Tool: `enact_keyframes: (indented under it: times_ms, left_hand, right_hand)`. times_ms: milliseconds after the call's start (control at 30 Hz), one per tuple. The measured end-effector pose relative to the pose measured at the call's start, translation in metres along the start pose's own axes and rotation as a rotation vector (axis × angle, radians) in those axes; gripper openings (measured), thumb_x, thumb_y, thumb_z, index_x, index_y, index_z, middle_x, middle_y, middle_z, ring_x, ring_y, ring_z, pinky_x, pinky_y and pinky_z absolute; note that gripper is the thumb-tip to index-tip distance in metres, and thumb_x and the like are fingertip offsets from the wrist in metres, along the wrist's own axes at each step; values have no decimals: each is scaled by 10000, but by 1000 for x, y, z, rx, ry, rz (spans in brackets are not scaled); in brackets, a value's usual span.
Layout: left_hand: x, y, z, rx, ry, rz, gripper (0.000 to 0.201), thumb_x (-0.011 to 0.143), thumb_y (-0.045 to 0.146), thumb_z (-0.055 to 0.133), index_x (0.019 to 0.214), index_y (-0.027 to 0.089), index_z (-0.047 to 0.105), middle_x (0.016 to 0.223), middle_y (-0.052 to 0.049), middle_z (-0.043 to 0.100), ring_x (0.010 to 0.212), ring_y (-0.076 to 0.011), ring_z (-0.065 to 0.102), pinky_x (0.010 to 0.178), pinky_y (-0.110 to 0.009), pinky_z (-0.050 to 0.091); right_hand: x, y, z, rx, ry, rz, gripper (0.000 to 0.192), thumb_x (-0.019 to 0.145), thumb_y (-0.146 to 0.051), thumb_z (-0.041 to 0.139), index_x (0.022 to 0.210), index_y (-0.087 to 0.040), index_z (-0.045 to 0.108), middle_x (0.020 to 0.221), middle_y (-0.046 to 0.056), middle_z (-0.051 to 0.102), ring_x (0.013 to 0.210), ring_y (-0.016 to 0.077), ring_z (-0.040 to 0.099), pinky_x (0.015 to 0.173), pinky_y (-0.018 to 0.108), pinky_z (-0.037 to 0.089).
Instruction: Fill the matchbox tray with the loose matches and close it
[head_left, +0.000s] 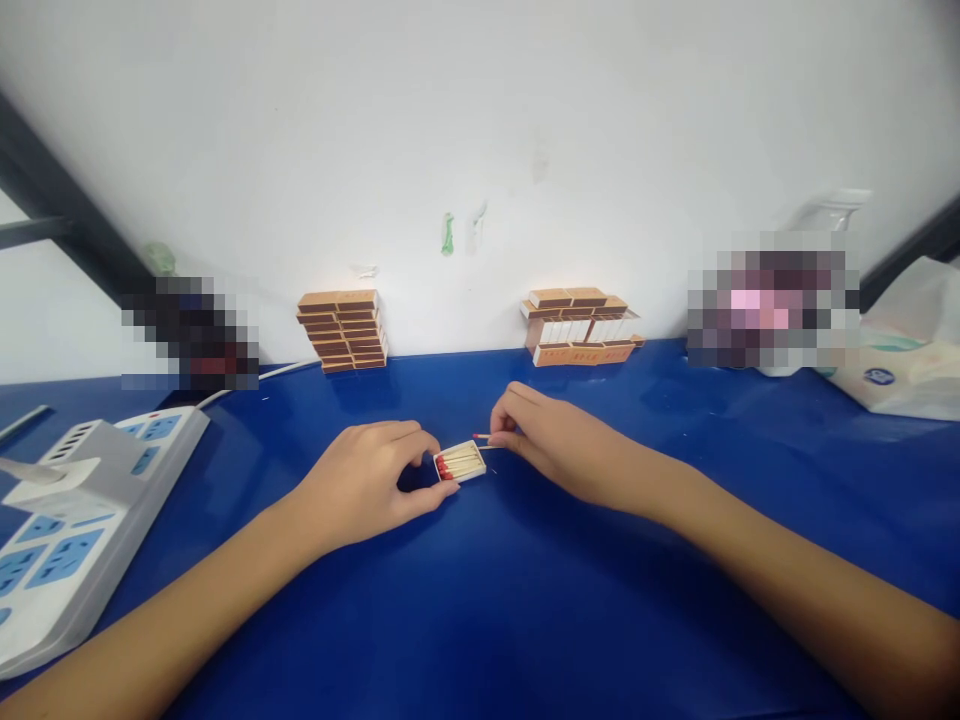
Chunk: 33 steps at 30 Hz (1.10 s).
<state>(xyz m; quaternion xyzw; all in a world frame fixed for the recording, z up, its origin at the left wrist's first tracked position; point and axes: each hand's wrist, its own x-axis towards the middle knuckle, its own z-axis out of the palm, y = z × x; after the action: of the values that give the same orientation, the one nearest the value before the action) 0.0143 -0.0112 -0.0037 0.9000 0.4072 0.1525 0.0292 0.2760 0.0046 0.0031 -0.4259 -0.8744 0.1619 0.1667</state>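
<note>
A small open matchbox tray [462,462] filled with red-tipped matches lies on the blue table [480,620]. My left hand [367,480] holds the tray at its left end between thumb and fingers. My right hand [551,440] is just to the right of the tray and pinches a single red-tipped match [481,436] that points left above the tray's far edge.
Two stacks of matchboxes stand against the white wall, one at centre left [343,330] and one at centre right [581,326]. A white power strip [67,530] with a plug lies at the left. A plastic bag [904,350] sits at the far right.
</note>
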Motion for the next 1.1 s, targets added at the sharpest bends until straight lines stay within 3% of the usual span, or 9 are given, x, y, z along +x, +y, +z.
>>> enact_keyframes:
  times_ms: [267,633,800,1100]
  left_hand:
    - [-1,5,3,-1,-7,46,254,932,442,664,972,193,691,833,-1,663,702,-149,607,602,-284,408]
    - [-2,0,0,-4,-70,74,293,949,475,649,1021,194,688,870,-21,675,733,-163,630,640,-289,448]
    - [-1,-1,0,-20,-63,85,297,948,475,650,1056,200,683,882,-15,679,723,-154,626,634,-281,446]
    - [-1,-1,-1,-24,-66,85,287,945,464,659,1038,194,686,866,-10,671,725,-151,621,634,-284,448]
  right_hand:
    - [-3,-20,23,-126,-60,-106,153,1065,-264,509,974,-174,593,1023,46,593,734,144,560,637,288,398]
    - [-4,-17,10,-49,-50,-94,145,1051,-295,530,984,-199,616,1020,33,615,678,117,534,612,288,364]
    - [-7,-13,3,17,-113,-118,143,1017,-328,591,939,-212,623,942,21,642,748,140,564,669,292,383]
    - [-5,-17,8,110,-152,-79,184,1051,-298,521,903,-205,579,955,8,648,773,137,566,701,293,396]
